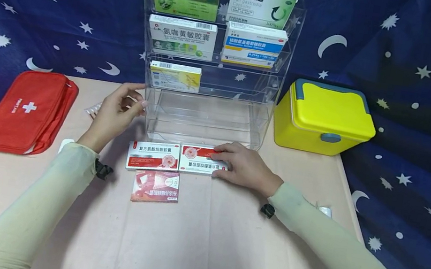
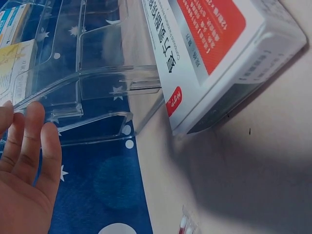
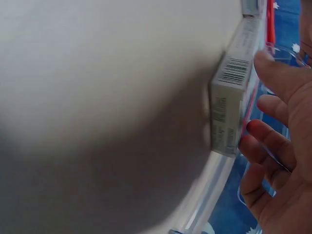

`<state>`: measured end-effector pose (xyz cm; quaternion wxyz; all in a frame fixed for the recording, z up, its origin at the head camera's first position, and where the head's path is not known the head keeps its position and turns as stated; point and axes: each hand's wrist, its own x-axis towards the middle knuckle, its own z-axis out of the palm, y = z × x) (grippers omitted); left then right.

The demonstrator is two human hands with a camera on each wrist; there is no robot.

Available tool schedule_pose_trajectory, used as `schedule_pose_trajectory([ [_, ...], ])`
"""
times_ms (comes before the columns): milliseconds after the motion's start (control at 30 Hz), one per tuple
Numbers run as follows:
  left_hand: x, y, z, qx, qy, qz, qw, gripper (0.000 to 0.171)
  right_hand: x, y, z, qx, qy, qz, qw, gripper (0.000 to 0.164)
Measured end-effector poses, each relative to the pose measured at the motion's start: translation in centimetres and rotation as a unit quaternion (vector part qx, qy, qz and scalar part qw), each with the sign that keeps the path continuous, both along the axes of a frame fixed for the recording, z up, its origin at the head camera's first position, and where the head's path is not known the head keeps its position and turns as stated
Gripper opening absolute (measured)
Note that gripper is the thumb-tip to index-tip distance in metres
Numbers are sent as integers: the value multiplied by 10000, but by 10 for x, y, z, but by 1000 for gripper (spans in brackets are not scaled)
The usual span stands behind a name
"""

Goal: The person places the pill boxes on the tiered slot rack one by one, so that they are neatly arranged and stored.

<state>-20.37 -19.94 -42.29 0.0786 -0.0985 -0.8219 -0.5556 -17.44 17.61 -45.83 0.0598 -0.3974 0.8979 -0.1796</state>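
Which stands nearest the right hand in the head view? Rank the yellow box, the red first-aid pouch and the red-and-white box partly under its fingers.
1. Red-and-white box: partly under the right hand.
2. Yellow box: beyond the hand, to its right.
3. Red first-aid pouch: across the table, far left.

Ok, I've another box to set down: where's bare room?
Bare: table between the sleeves, nearer than the pink box; the bottom tier of the rack, below the yellow-white box. Crowded: before the rack, two red-white boxes, the right hand on one.
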Motion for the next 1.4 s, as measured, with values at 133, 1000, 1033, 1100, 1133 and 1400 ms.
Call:
schedule_pose_trajectory([
  [133, -1, 1, 0, 11, -6, 24, 10000, 45, 6, 5, -3, 40, -42, 55, 10000, 55],
  [1000, 8, 9, 17, -86, -52, 2, 9999, 44, 21, 21, -28, -2375, -1473, -2326, 9315, 44],
  [1033, 9, 10, 19, -68, -50, -13, 10000, 43, 22, 20, -28, -2268, -1474, -2335, 9340, 45],
  [1100, 11, 12, 23, -53, -38, -35, 10000, 43, 23, 20, -30, -2062, -1473, -2312, 9393, 46],
  [1133, 10, 11, 21, -50, -45, -27, 10000, 43, 23, 20, -30, -1976, -1487, -2314, 9409, 46],
  [1400, 0, 2, 0, -58, -53, 32, 10000, 45, 25, 22, -30, -1745, -1629, -2217, 9454, 47],
])
